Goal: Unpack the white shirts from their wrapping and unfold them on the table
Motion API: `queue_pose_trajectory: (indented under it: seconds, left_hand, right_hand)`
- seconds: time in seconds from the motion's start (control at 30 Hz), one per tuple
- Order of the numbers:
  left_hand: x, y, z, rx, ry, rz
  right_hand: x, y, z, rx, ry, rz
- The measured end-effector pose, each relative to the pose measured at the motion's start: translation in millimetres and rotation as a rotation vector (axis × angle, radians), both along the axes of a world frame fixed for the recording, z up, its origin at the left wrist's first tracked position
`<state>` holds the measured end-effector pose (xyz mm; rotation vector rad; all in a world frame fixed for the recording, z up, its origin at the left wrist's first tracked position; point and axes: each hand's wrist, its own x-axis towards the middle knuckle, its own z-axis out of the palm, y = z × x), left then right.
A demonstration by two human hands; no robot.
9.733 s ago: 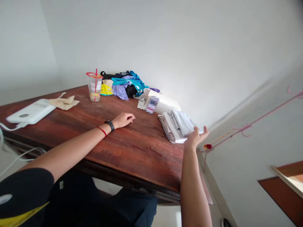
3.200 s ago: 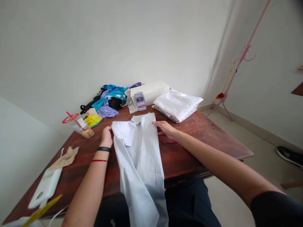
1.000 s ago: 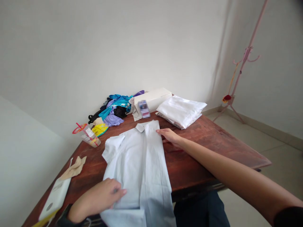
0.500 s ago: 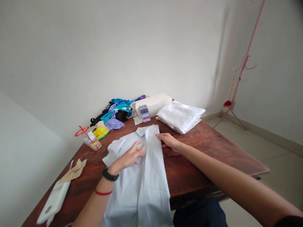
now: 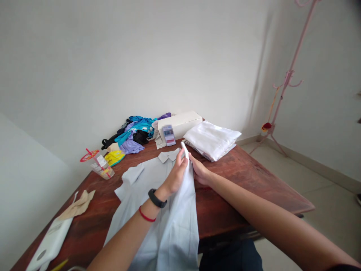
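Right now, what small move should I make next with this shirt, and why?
Probably open the raised side of the shirt out rightward: both hands are at that lifted edge, one sleeve lies spread, and the other isn't visible.

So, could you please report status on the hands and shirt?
Left hand and right hand at collared shirt, right side raised between them. Shirt's top spread on wooden table. Folded white fabric just beyond.

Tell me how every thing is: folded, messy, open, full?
White shirt: laid out, one edge lifted
Left hand: at the lifted edge
Right hand: at that edge too
White cloth stack: folded
Clothes pile: jumbled
Cup: straw in, partly filled
White box: looks closed
Yellow packet: can't tell if open
Tan napkin: crumpled
White device: lying flat
Pink rack: standing
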<state>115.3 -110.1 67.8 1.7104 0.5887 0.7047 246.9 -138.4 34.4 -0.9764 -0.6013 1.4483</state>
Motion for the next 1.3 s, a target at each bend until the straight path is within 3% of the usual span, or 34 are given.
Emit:
queue_pose_trajectory:
  seconds: [0.07, 0.13, 0.2, 0.3, 0.37, 0.43, 0.57, 0.67, 0.8, 1.13, 1.2, 1.3]
  left_hand:
    - [11.6, -12.9, 2.3, -0.076, -0.060, -0.163]
    - [21.1, -18.8, 4.1, -0.195, -0.106, -0.241]
    - [25.5, -16.8, 5.5, -0.310, -0.152, -0.213]
    - [20.1, -2.0, 6.7, -0.363, -0.200, -0.004]
    - [11.0, 11.7, 6.4, -0.290, -0.152, 0.175]
    - [1.5, 23.8, 4.7, -0.209, -0.024, 0.265]
    - [-7.2, 33.6, -4.7, -0.057, 0.229, 0.178]
    - [-4.2, 31.3, -14.2, 0.202, 0.289, 0.128]
    - [1.2, 31.4, -18.0, 0.449, 0.413, 0.199]
    - [-7.4, 37.8, -4.6, 0.595, 0.465, 0.229]
    - [-15.6, 36.8, 5.9, 0.579, 0.391, 0.196]
    - [-36.5, 37.5, 33.4, 0.382, 0.257, 0.169]
  right_hand:
    - [1.1, -1.7, 4.7, -0.007, 0.037, -0.020]
    - [3.5, -1.9, 7.1, -0.016, 0.072, -0.041]
    - [6.1, -0.4, 7.4, -0.016, 0.103, -0.067]
    - [7.6, 3.2, 5.8, 0.047, 0.160, -0.055]
    - [6.9, 5.1, 4.5, 0.093, 0.197, -0.016]
    - [5.5, 5.8, 3.3, 0.105, 0.203, 0.024]
    - [2.3, 4.1, 2.8, 0.054, 0.162, 0.041]
    - [-0.1, 1.7, 4.7, 0.031, 0.158, 0.034]
    - [-1.7, -1.1, 6.8, 0.053, 0.208, 0.078]
    - [-3.7, -2.7, 8.6, 0.099, 0.207, 0.117]
    - [-5.2, -4.1, 9.8, 0.106, 0.184, 0.123]
    - [-7.4, -6.3, 8.9, 0.116, 0.146, 0.154]
